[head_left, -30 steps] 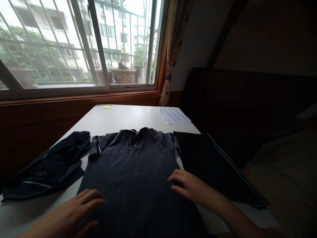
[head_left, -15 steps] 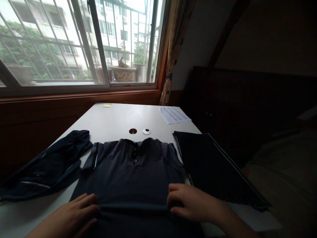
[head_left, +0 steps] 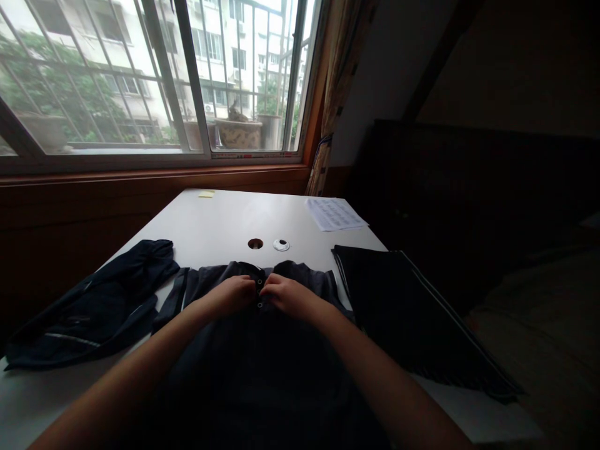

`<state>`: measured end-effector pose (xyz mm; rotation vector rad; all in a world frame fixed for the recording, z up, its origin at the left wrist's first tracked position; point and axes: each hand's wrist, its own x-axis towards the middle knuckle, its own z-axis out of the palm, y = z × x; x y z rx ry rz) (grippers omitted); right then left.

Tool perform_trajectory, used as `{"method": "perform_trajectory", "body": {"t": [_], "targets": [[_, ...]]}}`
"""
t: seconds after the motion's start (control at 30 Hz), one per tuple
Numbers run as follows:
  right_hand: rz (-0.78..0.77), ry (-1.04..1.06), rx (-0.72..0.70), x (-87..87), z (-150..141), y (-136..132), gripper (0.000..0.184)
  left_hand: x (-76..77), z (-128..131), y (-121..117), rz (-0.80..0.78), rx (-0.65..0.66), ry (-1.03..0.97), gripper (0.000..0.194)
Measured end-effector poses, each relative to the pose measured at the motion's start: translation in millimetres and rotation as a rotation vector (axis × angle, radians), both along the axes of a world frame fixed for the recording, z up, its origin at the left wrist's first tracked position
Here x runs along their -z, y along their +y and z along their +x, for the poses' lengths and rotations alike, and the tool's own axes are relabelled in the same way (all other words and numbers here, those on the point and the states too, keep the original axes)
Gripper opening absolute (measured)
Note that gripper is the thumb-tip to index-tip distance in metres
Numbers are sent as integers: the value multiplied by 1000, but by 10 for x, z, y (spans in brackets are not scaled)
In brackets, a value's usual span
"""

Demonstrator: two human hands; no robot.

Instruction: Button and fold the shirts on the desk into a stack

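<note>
A dark short-sleeved polo shirt (head_left: 262, 362) lies front up on the white table, its collar pointing toward the window. Both hands meet at its button placket, just below the collar. My left hand (head_left: 237, 292) is closed on the left side of the placket, fingertips pinching the cloth. From the other side, my right hand (head_left: 285, 295) pinches the placket's right edge. Small pale-rimmed buttons (head_left: 259, 305) show in the gap between the fingertips. My forearms cover parts of the shirt's body and sleeves.
Dark folded trousers (head_left: 412, 312) with pale piping lie at the right of the table (head_left: 220, 219). On the left is a dark jacket-like garment (head_left: 94, 306). Farther back are printed sheets (head_left: 335, 214), a yellow note (head_left: 206, 194), a cable hole (head_left: 255, 244) and its round cover (head_left: 281, 245).
Both hands have moved up from the shirt's lower part to the placket under the collar and closed on it. The view has shifted slightly.
</note>
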<state>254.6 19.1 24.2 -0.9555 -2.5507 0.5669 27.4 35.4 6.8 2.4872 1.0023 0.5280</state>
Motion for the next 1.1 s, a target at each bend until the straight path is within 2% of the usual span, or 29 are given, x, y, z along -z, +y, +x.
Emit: {"method": "perform_trajectory", "body": {"t": [0.1, 0.23, 0.37, 0.57, 0.77, 0.9, 1.1], "targets": [[-14, -8, -28, 160, -33, 39, 21, 114, -60, 97, -29, -11, -33, 5], [-9, -8, 21, 274, 35, -16, 23, 184, -156, 10, 24, 14, -105, 10], [-2, -55, 25, 261, 85, -33, 28, 187, -147, -37, 103, 65, -109, 9], [16, -106, 33, 254, 100, 16, 23, 130, -65, -71, 186, 106, -43, 12], [127, -88, -6, 279, 156, -16, 10, 90, -28, -135, 258, 162, 39, 15], [234, -85, -54, 288, 189, -30, 7, 112, 3, -132, 333, 181, 58, 16], [365, -103, -51, 293, 185, -31, 7, 98, 81, -155, 416, 218, 158, 15]]}}
